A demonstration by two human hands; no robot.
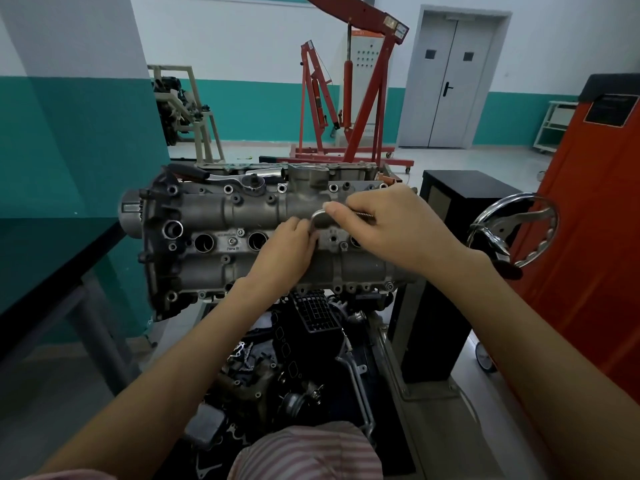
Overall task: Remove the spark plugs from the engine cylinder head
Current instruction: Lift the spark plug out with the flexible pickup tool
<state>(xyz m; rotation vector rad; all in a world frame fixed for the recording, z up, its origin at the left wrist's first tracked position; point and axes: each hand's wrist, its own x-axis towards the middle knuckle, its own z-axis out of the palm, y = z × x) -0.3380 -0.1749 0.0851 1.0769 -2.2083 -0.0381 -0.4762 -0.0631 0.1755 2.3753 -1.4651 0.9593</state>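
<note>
The grey engine cylinder head (214, 216) lies across the stand in front of me, with two open round plug wells (203, 242) toward its left. My right hand (384, 223) grips the horizontal handle of a bent metal wrench (317, 216), whose threaded end sticks out past my fingers. The wrench's shaft drops into a well near the middle of the head. My left hand (289, 245) is closed around that lower shaft, hiding the well. No spark plug is visible.
A ratchet (242, 180) with a black grip lies along the far edge of the head. A chrome handwheel (516, 230) juts out at the right beside an orange cabinet (588, 202). A dark table (52, 258) stands at the left. Red engine hoists (360, 98) stand behind.
</note>
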